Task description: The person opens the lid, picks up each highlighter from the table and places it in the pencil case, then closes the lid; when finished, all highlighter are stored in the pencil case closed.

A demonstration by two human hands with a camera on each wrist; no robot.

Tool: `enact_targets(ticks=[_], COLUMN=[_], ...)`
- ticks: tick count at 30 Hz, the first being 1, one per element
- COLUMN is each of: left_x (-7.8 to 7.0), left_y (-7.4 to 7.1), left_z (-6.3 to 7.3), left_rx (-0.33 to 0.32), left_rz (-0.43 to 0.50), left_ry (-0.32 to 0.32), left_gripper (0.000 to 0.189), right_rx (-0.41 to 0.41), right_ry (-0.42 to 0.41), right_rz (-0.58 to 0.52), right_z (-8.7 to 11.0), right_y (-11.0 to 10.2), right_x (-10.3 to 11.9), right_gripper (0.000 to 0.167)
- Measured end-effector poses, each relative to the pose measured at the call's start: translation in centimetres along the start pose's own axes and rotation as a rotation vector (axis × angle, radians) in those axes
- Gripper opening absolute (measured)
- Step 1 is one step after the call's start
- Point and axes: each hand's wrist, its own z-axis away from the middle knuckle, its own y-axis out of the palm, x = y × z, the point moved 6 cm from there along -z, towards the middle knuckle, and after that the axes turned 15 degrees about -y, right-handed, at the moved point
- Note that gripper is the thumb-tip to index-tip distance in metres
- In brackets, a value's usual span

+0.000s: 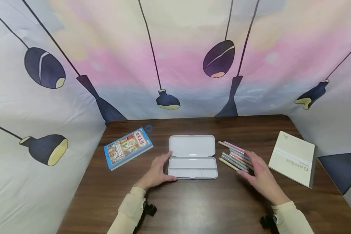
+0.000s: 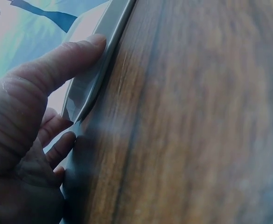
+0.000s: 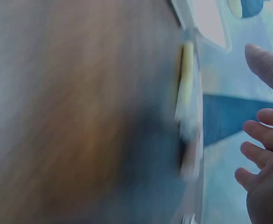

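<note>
An open white pencil case [image 1: 193, 168] lies in the middle of the table, its lid [image 1: 192, 145] folded back and its divided tray bare. My left hand [image 1: 156, 171] holds the case at its left end, thumb along the front edge and index finger by the hinge. In the left wrist view the thumb [image 2: 75, 58] presses the case's wall [image 2: 87, 79]. Right of the case lies a loose bunch of colored pencils [image 1: 235, 159]. Over their right ends hovers my right hand [image 1: 263, 178], fingers spread. The right wrist view shows the pencils [image 3: 186, 88] blurred, apart from that hand.
A blue illustrated book [image 1: 128, 148] lies at the left, with a small blue ring [image 1: 149, 128] behind its corner. Toward the right edge rests a cream "Gambit" book [image 1: 292, 159]. A patterned cloth [image 1: 187, 58] hangs behind the wooden table [image 1: 199, 208].
</note>
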Motion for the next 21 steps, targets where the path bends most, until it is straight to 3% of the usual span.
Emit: enact_targets(ticks=[4,8,21], left_x=[0.3,0.4,0.5], left_y=[-0.7,-1.0,0.1], left_z=[-0.1,-0.2,-0.3], left_rx=[-0.018,-0.017,0.003], left_rz=[0.003,-0.007,-0.013], left_ry=[-0.005,-0.011,-0.020], left_gripper=[0.115,0.115,0.116], right_rx=[-0.027,-0.009,-0.016], right_ry=[-0.002,0.052,0.015], right_rz=[0.037,0.042,0.083], right_z=[1.4,2.6,3.9], right_y=[-1.0,-1.4,-0.2], right_x=[-0.1,-0.1,0.0], right_gripper=[0.076,0.073,0.057])
